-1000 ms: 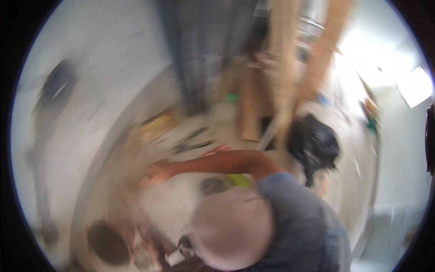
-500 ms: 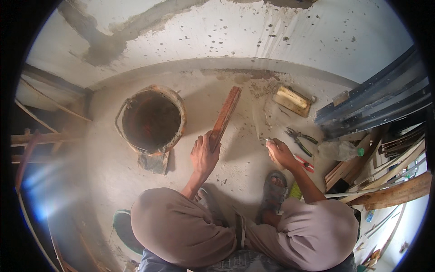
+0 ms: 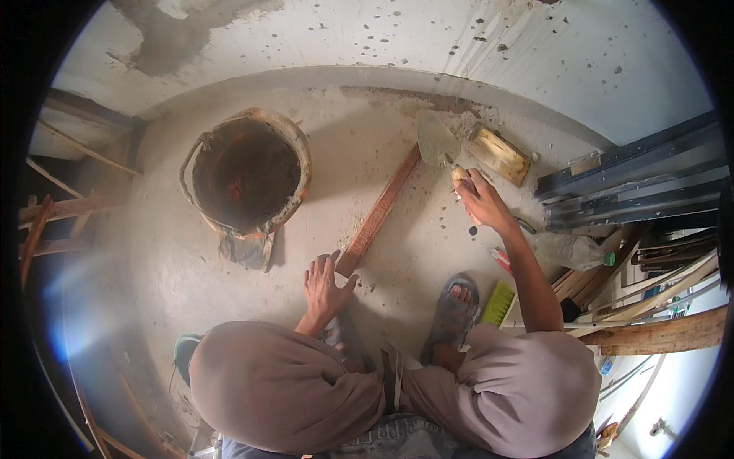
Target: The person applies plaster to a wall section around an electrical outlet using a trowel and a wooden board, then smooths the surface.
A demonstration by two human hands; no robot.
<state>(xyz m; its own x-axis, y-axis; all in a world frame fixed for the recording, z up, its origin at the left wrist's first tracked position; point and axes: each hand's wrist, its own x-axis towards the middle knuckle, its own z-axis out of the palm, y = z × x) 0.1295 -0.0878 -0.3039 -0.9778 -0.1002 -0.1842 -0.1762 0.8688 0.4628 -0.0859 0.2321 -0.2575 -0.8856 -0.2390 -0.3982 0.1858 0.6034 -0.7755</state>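
A reddish-brown wooden strip [image 3: 380,210] lies slantwise on the dusty floor in front of me. My left hand [image 3: 327,288] is beside its near end, fingers spread and holding nothing. Fingers of my right hand [image 3: 485,202] are wrapped round the wooden handle of a trowel [image 3: 437,140]. The trowel's flat metal blade points away from me, close to the strip's far end. To the left stands a mortar-crusted bucket [image 3: 304,157] with dark grey contents. A plastering float [image 3: 501,157] with a wooden grip lies just right of the trowel blade.
A stained white wall [image 3: 367,46] curves across the far side. At right are dark metal profiles [image 3: 627,180], a clear plastic bottle [image 3: 567,249], timber pieces [image 3: 657,330] and a green brush [image 3: 498,302]. My forearm partly covers the pliers [image 3: 526,225]. Wooden poles stand at far left.
My left hand has let go of the wooden strip, which now rests on the floor. My right hand has moved forward with the trowel, whose blade now shows flat. The view has shifted slightly.
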